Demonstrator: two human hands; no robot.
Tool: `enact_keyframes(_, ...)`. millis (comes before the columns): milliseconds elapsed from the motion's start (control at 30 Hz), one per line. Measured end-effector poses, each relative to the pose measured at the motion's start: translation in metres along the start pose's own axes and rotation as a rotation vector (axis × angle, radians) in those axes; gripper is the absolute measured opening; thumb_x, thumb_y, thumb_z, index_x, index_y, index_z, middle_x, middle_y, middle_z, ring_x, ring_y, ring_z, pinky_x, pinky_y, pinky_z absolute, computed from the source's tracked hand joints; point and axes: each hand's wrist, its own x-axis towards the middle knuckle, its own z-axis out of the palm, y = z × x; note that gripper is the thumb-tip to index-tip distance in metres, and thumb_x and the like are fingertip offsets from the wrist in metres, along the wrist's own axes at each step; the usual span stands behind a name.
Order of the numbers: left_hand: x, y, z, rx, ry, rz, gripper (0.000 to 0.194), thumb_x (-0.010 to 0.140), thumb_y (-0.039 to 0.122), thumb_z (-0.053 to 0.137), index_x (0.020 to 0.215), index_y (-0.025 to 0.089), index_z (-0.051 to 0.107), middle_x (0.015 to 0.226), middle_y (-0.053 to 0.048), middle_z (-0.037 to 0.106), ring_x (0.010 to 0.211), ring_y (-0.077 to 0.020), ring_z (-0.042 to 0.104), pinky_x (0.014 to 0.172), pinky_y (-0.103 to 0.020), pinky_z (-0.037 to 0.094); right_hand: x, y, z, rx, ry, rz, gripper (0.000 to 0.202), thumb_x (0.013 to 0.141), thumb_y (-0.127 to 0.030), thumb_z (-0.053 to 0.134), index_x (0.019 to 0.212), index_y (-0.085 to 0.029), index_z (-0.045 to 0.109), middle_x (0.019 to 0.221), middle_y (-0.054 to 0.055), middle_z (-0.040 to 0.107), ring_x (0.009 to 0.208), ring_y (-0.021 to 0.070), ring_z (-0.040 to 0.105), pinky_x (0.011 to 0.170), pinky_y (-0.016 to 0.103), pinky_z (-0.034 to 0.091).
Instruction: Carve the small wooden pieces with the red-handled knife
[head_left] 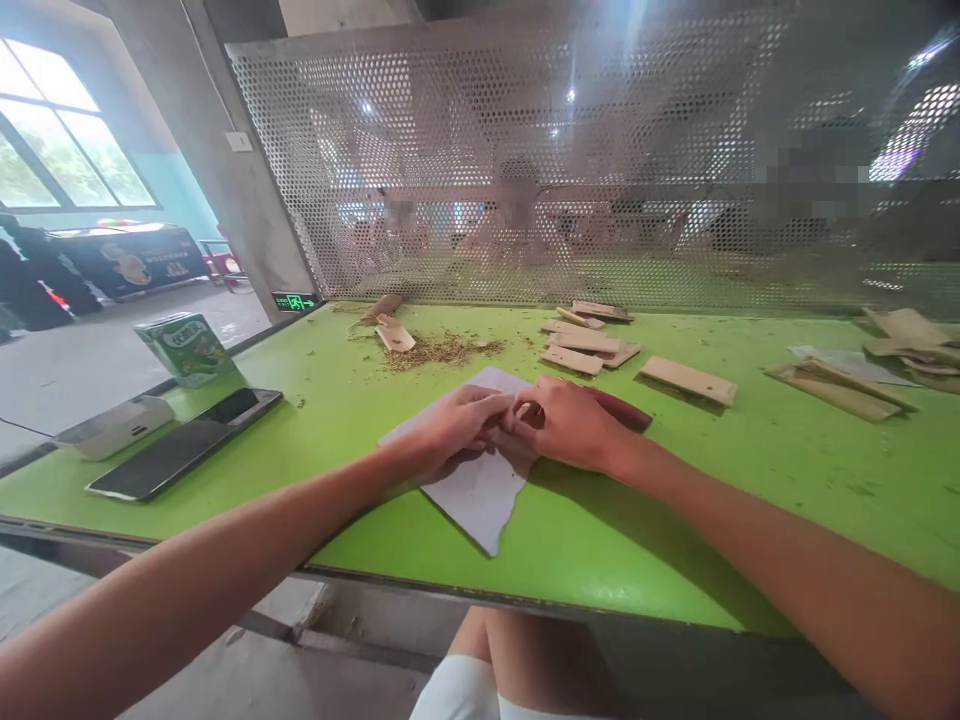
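A white sheet of paper (pixel 480 503) with a torn edge lies on the green table. Over it my left hand (pixel 459 428) and my right hand (pixel 559 422) meet, fingertips pinched together. Whatever sits between the fingers is too small and too covered to name. A red object (pixel 621 408), perhaps a handle, lies just beyond my right hand and is partly hidden by it. Behind the paper is a pile of brown shreds (pixel 450 351), with a pale curved wooden piece (pixel 394 336) at its left.
Flat wooden pieces (pixel 688 380) lie scattered at the back right, with more brown strips (pixel 840 388) farther right. On the left are a phone (pixel 187 445), a white device (pixel 116 428) and a green carton (pixel 187 350). A perforated metal screen (pixel 525 150) closes the table's back edge.
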Motion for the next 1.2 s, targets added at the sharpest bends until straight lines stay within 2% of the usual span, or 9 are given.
enact_keyframes(167,0.001,-0.007,0.004,0.395,0.073,0.304,0.038,0.087,0.044,0.054,0.064,0.014,0.057,0.057,0.001,0.050,0.052,-0.0091,0.042,0.051,-0.020,0.032,-0.001,0.000,0.007,-0.008,0.060,0.003,0.028,0.086,-0.041,0.053,0.089,-0.019,0.069,0.086,0.007,0.057,0.076,0.0185,0.054,0.068,0.028,0.037)
enact_keyframes(300,-0.001,-0.005,0.005,0.616,0.123,0.388,0.038,0.091,0.039,0.048,0.065,0.013,0.060,0.061,0.000,0.054,0.058,-0.0103,0.044,0.055,-0.021,0.030,0.000,-0.001,0.011,0.016,0.080,0.005,0.026,0.087,-0.038,0.051,0.083,-0.019,0.068,0.087,0.007,0.055,0.074,0.0175,0.052,0.068,0.028,0.037)
enact_keyframes(433,-0.003,-0.004,0.008,0.676,0.123,0.395,0.034,0.089,0.035,0.050,0.062,0.014,0.055,0.058,0.002,0.049,0.056,-0.0095,0.040,0.054,-0.022,0.027,0.000,-0.001,0.010,0.040,0.073,-0.059,0.016,0.083,-0.029,0.054,0.080,-0.019,0.067,0.082,0.006,0.055,0.078,0.0183,0.052,0.068,0.027,0.037)
enact_keyframes(600,-0.005,-0.005,0.010,0.649,0.202,0.409,0.027,0.078,0.032,0.063,0.066,0.017,0.044,0.058,0.006,0.040,0.055,-0.0090,0.034,0.051,-0.022,0.025,-0.001,0.001,0.007,0.040,0.068,0.035,0.013,0.076,-0.022,0.058,0.084,-0.020,0.068,0.085,0.006,0.055,0.072,0.0164,0.051,0.064,0.026,0.036)
enact_keyframes(700,-0.004,-0.007,0.009,0.659,0.250,0.512,0.029,0.073,0.027,0.068,0.074,0.019,0.041,0.066,0.006,0.041,0.060,-0.0103,0.036,0.056,-0.023,0.030,-0.001,0.002,0.008,0.020,0.056,-0.021,0.014,0.076,-0.022,0.059,0.085,-0.019,0.069,0.082,0.006,0.054,0.074,0.0180,0.052,0.064,0.027,0.035)
enact_keyframes(800,-0.003,-0.008,0.008,0.712,0.279,0.634,0.030,0.072,0.025,0.069,0.081,0.019,0.041,0.079,0.002,0.045,0.071,-0.0131,0.041,0.067,-0.026,0.037,-0.001,0.002,0.011,0.031,0.079,0.011,0.018,0.081,-0.031,0.059,0.087,-0.018,0.070,0.082,0.007,0.055,0.073,0.0181,0.052,0.064,0.028,0.035)
enact_keyframes(933,-0.002,-0.003,0.000,0.801,0.208,0.644,0.039,0.073,0.031,0.069,0.099,0.020,0.042,0.102,-0.006,0.047,0.094,-0.0205,0.046,0.084,-0.035,0.042,-0.002,0.001,0.011,0.033,0.083,-0.015,0.020,0.083,-0.034,0.059,0.089,-0.019,0.071,0.085,0.007,0.055,0.074,0.0184,0.053,0.064,0.028,0.035)
enact_keyframes(1067,-0.004,0.012,-0.019,0.965,0.052,0.612,0.067,0.068,0.045,0.076,0.117,0.020,0.038,0.117,-0.011,0.040,0.112,-0.0277,0.041,0.097,-0.045,0.040,-0.003,0.000,0.010,0.085,0.085,0.054,0.027,0.084,-0.043,0.059,0.091,-0.020,0.073,0.085,0.007,0.056,0.073,0.0176,0.054,0.069,0.029,0.038)
enact_keyframes(1200,-0.005,0.018,-0.032,1.110,-0.031,0.566,0.095,0.055,0.053,0.082,0.130,0.021,0.032,0.128,-0.014,0.032,0.125,-0.0362,0.032,0.104,-0.056,0.032,-0.004,-0.006,0.009,0.058,0.092,0.051,0.028,0.084,-0.043,0.059,0.092,-0.020,0.072,0.086,0.008,0.057,0.077,0.0191,0.055,0.072,0.030,0.039)
